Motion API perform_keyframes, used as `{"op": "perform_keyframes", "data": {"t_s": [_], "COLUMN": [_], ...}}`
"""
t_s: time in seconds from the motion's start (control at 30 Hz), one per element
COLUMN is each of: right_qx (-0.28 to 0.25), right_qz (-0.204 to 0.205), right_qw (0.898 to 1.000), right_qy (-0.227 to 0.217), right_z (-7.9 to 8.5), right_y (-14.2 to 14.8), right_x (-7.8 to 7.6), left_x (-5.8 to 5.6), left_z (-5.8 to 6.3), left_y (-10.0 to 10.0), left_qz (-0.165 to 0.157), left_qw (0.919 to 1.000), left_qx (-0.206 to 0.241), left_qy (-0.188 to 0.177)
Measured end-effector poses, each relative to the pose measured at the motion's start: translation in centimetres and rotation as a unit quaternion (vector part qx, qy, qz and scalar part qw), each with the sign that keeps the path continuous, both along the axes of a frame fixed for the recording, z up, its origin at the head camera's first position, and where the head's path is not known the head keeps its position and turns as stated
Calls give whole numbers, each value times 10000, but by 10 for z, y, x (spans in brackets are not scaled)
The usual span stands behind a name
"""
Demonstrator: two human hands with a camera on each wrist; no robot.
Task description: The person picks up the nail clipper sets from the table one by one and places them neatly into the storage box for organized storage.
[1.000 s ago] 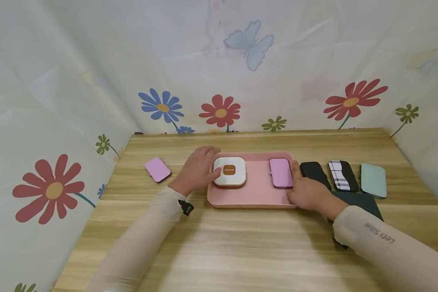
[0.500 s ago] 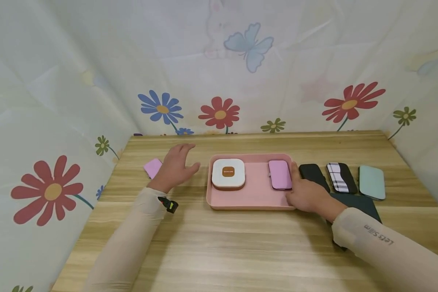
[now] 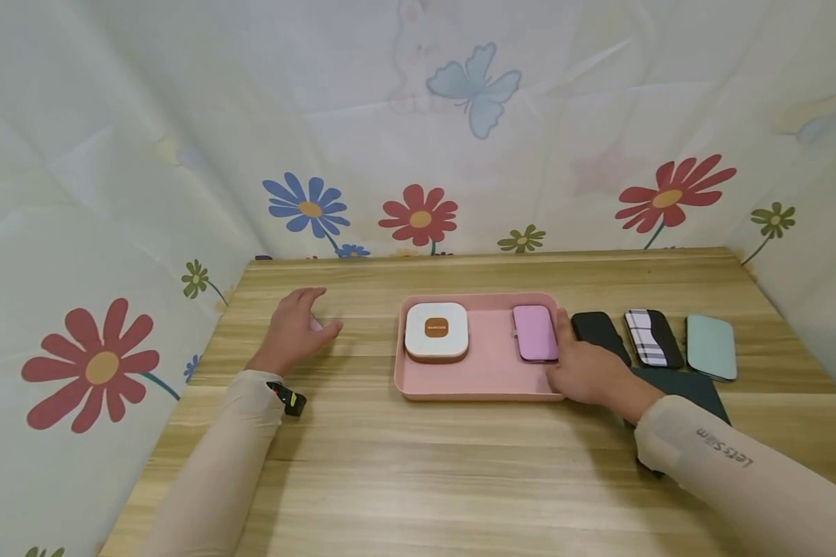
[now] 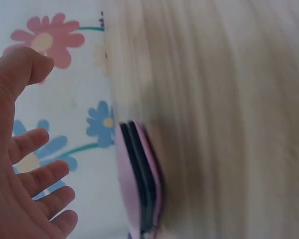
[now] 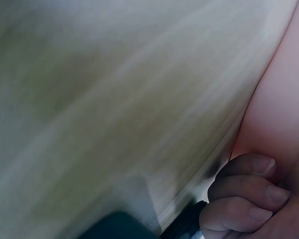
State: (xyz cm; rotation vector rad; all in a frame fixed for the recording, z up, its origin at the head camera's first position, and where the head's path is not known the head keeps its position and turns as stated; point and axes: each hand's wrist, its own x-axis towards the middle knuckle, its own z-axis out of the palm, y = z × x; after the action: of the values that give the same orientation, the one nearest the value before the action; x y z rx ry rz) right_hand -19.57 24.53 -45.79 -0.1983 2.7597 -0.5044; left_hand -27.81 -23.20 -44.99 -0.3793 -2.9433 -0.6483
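My left hand (image 3: 289,333) hovers around the left-hand pink case (image 3: 316,324), fingers and thumb spread and holding nothing. The hand mostly hides that case in the head view; in the left wrist view the slim pink case (image 4: 127,184) with a black edge lies apart from the fingers (image 4: 45,177). My right hand (image 3: 588,367) holds the right end of the shallow pink tray (image 3: 491,387), its fingers (image 5: 239,214) curled by the tray's outer wall. Inside the tray are a white square box (image 3: 418,321) with a brown label and a second pink case (image 3: 535,333).
Right of the tray, a black case (image 3: 597,334), a plaid-and-black case (image 3: 653,338) and a mint case (image 3: 710,346) lie in a row. A dark green flat item (image 3: 690,389) sits under the right forearm. Flowered sheeting (image 3: 495,193) stands behind the wooden table (image 3: 418,472).
My left hand has left the tray's left end and moved left to the pink case on the table. The right hand stays at the tray's right end.
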Motion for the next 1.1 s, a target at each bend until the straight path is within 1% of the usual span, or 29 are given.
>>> {"op": "perform_keyframes", "data": {"t_s": [0.1, 0.27, 0.47, 0.57, 0.77, 0.97, 1.1], "right_qx": [1, 29, -30, -55, -49, -67, -33], "right_qz": [-32, -45, -4, -19, -53, -60, -59], "right_qw": [10000, 10000, 10000, 10000, 9999, 9999, 10000], "right_qy": [-87, -62, -41, -72, -111, -90, -53], "right_z": [1, 1, -2, -3, -3, -3, -4], "right_y": [-1, 1, 1, 2, 2, 1, 1], "right_x": [-1, -1, -2, -3, -2, -1, -1], "left_x": [-2, -2, -5, -6, -7, -4, -2], "left_z": [-8, -15, -21, -24, -23, -19, -18], "left_y": [-12, -24, -40, -46, -51, -50, -50], "left_qz": [167, 396, 417, 464, 496, 500, 495], "left_qw": [9998, 9982, 9958, 9951, 9937, 9898, 9896], "left_qx": [48, -251, -555, -557, -433, -318, -232], "left_qy": [-60, -364, -593, -668, -912, -1293, -1332]}}
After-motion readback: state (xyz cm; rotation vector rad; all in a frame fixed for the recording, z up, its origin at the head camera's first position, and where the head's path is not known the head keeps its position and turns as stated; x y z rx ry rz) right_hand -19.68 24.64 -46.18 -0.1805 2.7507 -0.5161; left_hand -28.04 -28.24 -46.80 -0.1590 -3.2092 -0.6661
